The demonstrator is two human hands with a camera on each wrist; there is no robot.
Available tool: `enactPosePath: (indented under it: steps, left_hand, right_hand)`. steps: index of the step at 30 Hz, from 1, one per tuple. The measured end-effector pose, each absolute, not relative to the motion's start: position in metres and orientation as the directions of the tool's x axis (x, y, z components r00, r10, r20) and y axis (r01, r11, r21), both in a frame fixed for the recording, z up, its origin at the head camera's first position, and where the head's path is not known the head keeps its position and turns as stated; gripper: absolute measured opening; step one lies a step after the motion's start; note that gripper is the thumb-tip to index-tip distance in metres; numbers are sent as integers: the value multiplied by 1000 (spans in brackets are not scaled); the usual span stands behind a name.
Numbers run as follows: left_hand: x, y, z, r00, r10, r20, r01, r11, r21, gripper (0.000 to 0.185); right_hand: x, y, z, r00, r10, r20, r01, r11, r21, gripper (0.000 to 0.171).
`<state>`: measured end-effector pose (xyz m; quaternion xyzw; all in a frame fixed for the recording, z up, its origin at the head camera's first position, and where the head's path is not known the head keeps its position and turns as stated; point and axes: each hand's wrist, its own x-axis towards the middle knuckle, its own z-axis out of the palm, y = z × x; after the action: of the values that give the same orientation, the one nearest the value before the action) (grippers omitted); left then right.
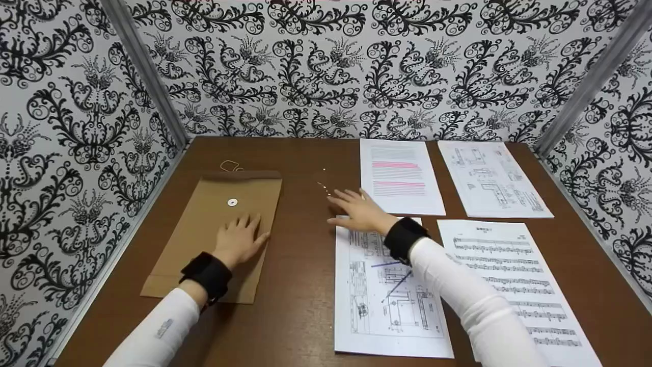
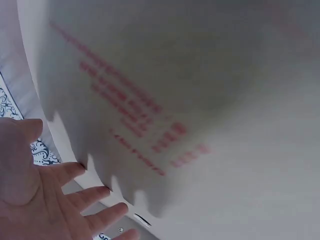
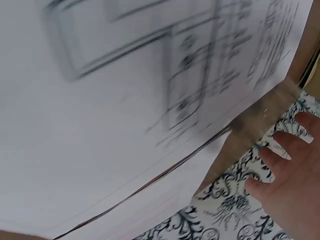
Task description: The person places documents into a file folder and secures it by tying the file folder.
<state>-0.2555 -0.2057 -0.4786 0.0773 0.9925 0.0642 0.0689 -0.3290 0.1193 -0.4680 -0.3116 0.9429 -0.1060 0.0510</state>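
A brown paper envelope [image 1: 188, 244] lies on the left of the table, with a white button [image 1: 232, 202] near its upper end and a thin string [image 1: 232, 165] beyond its flap. My left hand [image 1: 238, 240] is over its right half, fingers spread and pointing away from me. Red print marks the envelope [image 2: 240, 195] in the left wrist view, where the fingers of my left hand [image 2: 55, 205] overlap its edge. My right hand [image 1: 360, 211], fingers spread, overlaps the top edge of a technical drawing [image 1: 377, 321] and holds nothing. Purple lines cross that drawing.
Behind the drawing lies a text page [image 1: 397, 201] with pink highlighting. Another drawing [image 1: 489, 178] is at the back right, and sheet music [image 1: 514, 275] lies in front of it. Small light specks [image 1: 325, 187] show mid-table. Patterned walls [image 1: 326, 66] enclose the brown table [image 1: 305, 285].
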Motion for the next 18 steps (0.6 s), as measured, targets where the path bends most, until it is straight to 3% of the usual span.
enactPosePath:
  steps: [13,18]
  left_hand:
    - [-219,-216,-480,-990,95,-107,73,979,191,69]
    - [-210,-219,-477,-990,58,-126,39,988,149,71]
  right_hand:
    - [-311,63,-479,-743,-658,-126,-635,751,-181,73]
    - [-304,40,-476,-714,-689,-125,-663,722,-195,73]
